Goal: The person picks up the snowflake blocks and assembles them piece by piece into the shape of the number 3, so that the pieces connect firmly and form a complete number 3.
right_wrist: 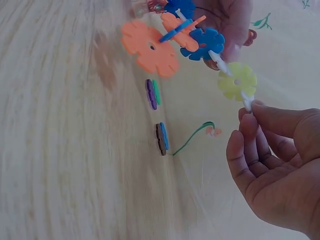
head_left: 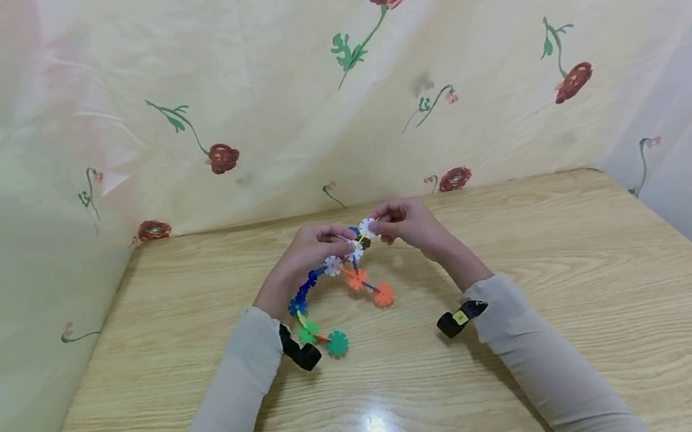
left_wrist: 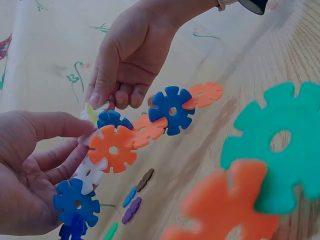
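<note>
A chain of notched flower-shaped plastic discs, slotted edge to edge, hangs between the two hands. My left hand (head_left: 310, 255) pinches it near a white disc (head_left: 355, 249), thumb against fingers. Between thumb and fingertips, my right hand (head_left: 416, 225) pinches another white disc (head_left: 367, 227). In the right wrist view that white piece joins a yellow disc (right_wrist: 237, 81). One branch runs through blue discs (left_wrist: 77, 202) to a green end disc (head_left: 337, 343) near the left wrist. A shorter branch ends in an orange disc (head_left: 384, 295).
Loose discs lie on the wooden table (head_left: 557, 271) beyond the hands: a brown one (left_wrist: 145, 180), a purple one (left_wrist: 132, 210), a blue one (left_wrist: 129, 196) and a green one (left_wrist: 111, 231). A flowered cloth (head_left: 282, 88) hangs behind the table and at both sides.
</note>
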The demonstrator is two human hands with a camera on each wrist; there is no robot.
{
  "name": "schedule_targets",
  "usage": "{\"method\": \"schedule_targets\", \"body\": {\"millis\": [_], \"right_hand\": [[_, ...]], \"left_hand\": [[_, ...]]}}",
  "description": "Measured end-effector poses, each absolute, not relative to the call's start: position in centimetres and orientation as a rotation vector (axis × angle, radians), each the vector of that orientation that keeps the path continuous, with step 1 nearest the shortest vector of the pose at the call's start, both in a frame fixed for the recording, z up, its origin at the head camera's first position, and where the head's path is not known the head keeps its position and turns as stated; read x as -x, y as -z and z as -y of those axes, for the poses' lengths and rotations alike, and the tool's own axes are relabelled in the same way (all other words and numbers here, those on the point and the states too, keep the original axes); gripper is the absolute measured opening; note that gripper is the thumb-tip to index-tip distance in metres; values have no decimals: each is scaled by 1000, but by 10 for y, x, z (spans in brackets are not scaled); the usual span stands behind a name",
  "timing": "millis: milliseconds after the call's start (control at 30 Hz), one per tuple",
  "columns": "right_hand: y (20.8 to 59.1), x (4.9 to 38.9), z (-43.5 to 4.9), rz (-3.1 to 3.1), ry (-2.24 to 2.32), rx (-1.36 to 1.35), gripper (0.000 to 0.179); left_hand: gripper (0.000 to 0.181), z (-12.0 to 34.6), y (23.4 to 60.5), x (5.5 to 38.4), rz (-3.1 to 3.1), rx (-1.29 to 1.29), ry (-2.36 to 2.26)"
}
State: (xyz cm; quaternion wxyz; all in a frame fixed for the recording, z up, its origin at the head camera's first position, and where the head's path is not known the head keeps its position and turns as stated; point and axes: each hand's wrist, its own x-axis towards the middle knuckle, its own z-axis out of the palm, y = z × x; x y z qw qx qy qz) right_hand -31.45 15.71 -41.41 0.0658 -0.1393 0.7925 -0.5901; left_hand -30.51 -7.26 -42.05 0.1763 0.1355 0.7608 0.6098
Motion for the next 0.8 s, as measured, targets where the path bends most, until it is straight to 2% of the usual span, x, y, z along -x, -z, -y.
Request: {"method": "schedule_targets", "body": {"millis": [433,800], "right_hand": [[415,313,-153,-2371,1823,460,24],[414,314,-153,-2392,1790,437,21]], "left_hand": [[39,75,423,309,-2151,-513,-1637],[33,75,423,309,-2092,-501,-1677]]}}
